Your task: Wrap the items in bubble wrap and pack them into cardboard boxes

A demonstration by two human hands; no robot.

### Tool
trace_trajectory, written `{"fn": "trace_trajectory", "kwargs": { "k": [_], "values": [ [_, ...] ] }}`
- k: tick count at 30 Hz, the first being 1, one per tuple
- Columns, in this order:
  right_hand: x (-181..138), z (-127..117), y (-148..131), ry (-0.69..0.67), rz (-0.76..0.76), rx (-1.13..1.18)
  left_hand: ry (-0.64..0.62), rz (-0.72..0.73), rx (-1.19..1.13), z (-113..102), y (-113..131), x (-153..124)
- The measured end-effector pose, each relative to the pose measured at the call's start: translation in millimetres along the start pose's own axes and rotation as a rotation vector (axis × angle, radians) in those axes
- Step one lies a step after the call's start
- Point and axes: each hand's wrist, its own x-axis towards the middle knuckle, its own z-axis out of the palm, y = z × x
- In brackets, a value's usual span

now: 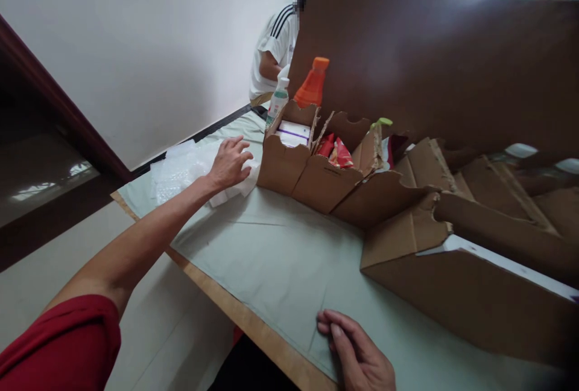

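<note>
My left hand (231, 163) reaches out over the far left part of the table, fingers spread and holding nothing. Clear bubble wrap (174, 174) lies beneath and around it; I cannot tell whether they touch. Just to its right stands a cardboard box (278, 165) with a white and purple packet (293, 134) inside. My right hand (357, 352) is low at the table's near edge, its fingers curled together with the thumb against them and nothing visible in them.
Several cardboard bins (398, 294) run along the cloth-covered table (271, 246), one holding red snack bags (340, 153). An orange bottle (312, 84) and a clear bottle (277, 101) stand behind. A tall cardboard panel (429, 65) partly hides another person (275, 53) by the wall.
</note>
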Motion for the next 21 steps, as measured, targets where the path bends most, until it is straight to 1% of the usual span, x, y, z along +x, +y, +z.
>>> {"fn": "trace_trajectory", "kwargs": {
  "k": [5, 8, 11, 13, 15, 17, 18, 19, 20, 21],
  "values": [
    [1.2, 0.1, 2.5, -0.011, -0.036, 0.014, 0.015, -0.034, -0.061, 5.0, 13.3, -4.8],
    [2.3, 0.4, 1.3, -0.017, -0.071, 0.008, 0.104, -0.076, -0.09, 8.1, 18.6, -5.5],
    [2.4, 2.5, -2.3, -0.003, -0.111, 0.0, 0.239, -0.104, -0.143, 0.7, 23.8, -6.5],
    [2.1, 4.4, -4.1, 0.003, -0.122, 0.006, 0.326, -0.109, -0.177, -12.2, 31.4, -9.0],
    [1.6, 6.0, -4.2, -0.002, -0.121, 0.015, 0.425, -0.093, -0.236, -31.5, 45.5, -15.5],
    [0.7, 6.8, -3.1, -0.01, -0.11, 0.024, 0.534, -0.07, -0.386, -54.6, 67.1, -28.2],
    [0.3, 6.7, -2.7, -0.016, -0.099, 0.029, 0.568, -0.079, -0.504, -66.0, 80.3, -36.9],
    [0.0, 6.2, -3.0, -0.017, -0.089, 0.034, 0.575, -0.112, -0.645, -76.3, 94.8, -46.8],
    [-0.1, 5.2, -4.2, -0.008, -0.084, 0.04, 0.544, -0.174, -0.801, -84.9, 109.8, -57.6],
    [0.1, 3.5, -6.4, 0.009, -0.093, 0.053, 0.484, -0.247, -0.963, -91.3, 125.0, -68.7]
  ]
}}
